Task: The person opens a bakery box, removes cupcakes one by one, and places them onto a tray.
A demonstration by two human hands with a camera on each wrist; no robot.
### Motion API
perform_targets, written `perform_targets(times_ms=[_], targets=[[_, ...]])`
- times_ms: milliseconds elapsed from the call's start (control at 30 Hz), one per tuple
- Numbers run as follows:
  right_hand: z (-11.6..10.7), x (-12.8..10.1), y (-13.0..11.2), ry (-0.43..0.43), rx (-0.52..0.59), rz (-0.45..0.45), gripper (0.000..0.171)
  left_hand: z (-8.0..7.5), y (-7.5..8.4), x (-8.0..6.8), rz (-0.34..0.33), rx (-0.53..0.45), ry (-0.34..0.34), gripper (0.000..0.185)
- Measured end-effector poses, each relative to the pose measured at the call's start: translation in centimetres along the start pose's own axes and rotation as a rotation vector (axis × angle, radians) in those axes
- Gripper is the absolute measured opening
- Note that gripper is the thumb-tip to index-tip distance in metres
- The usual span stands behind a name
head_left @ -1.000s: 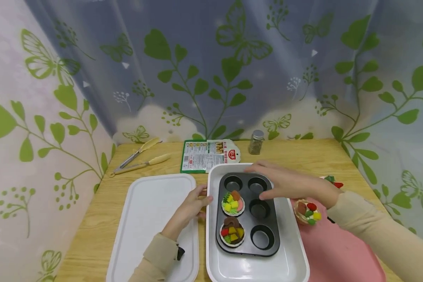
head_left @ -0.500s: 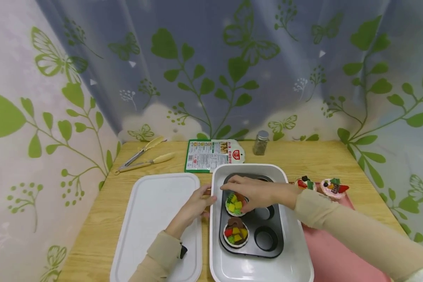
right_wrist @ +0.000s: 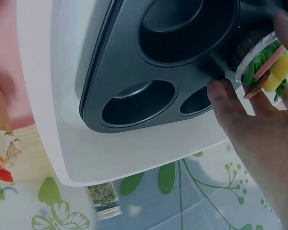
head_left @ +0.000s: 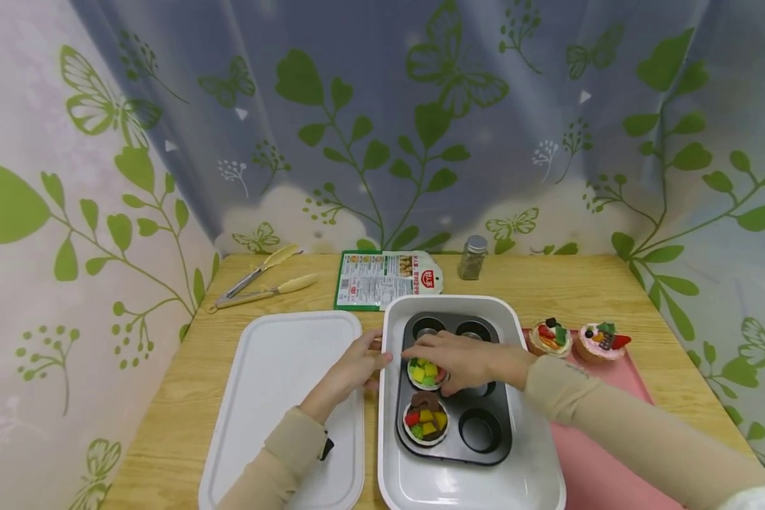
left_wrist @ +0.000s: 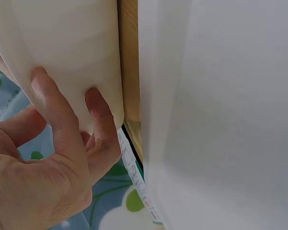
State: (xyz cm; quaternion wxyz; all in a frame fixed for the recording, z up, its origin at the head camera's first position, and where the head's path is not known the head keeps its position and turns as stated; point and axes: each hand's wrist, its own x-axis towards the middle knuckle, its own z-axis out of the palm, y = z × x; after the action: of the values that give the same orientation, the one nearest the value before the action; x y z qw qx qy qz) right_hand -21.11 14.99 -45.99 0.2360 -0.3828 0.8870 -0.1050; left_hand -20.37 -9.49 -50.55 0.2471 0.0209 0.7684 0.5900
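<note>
A black muffin pan (head_left: 454, 446) lies inside a deep white tray (head_left: 472, 489). Two cupcakes sit in its left-hand cups: one with yellow, green and pink toppings (head_left: 423, 372) and, nearer, a chocolate one (head_left: 426, 419). My right hand (head_left: 462, 358) reaches over the yellow-topped cupcake, thumb at its near side and fingers at its far side, covering part of it. In the right wrist view that cupcake (right_wrist: 271, 72) shows between thumb and fingers, with one fingertip against the pan. My left hand (head_left: 353, 368) grips the white tray's left side, fingertips on the outer wall (left_wrist: 72, 43).
A flat white board (head_left: 280, 397) lies left of the deep tray, a pink tray (head_left: 586, 460) right of it. Two more cupcakes, one with berries (head_left: 550, 338) and one with pink cream (head_left: 602, 343), stand right. Behind are tongs (head_left: 296, 284), a printed packet (head_left: 382, 280) and a spice jar (head_left: 473, 258).
My right hand has moved left from the pan's right-hand cups onto the yellow-topped cupcake and settled lower around it. The left hand stays at the tray's side. The view has shifted slightly.
</note>
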Motion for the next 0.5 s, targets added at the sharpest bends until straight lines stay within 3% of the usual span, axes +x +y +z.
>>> perform_targets(times_ms=[267,500], targets=[[0.2,0.6,-0.4,0.028,-0.056,0.008,0.071,-0.3,0.7,0.2,-0.039,0.037,-0.011,0.054],[0.1,0.7,-0.6,0.025,-0.098,0.002,0.071,-0.6,1.9,0.1,-0.073,0.055,-0.046,0.060]])
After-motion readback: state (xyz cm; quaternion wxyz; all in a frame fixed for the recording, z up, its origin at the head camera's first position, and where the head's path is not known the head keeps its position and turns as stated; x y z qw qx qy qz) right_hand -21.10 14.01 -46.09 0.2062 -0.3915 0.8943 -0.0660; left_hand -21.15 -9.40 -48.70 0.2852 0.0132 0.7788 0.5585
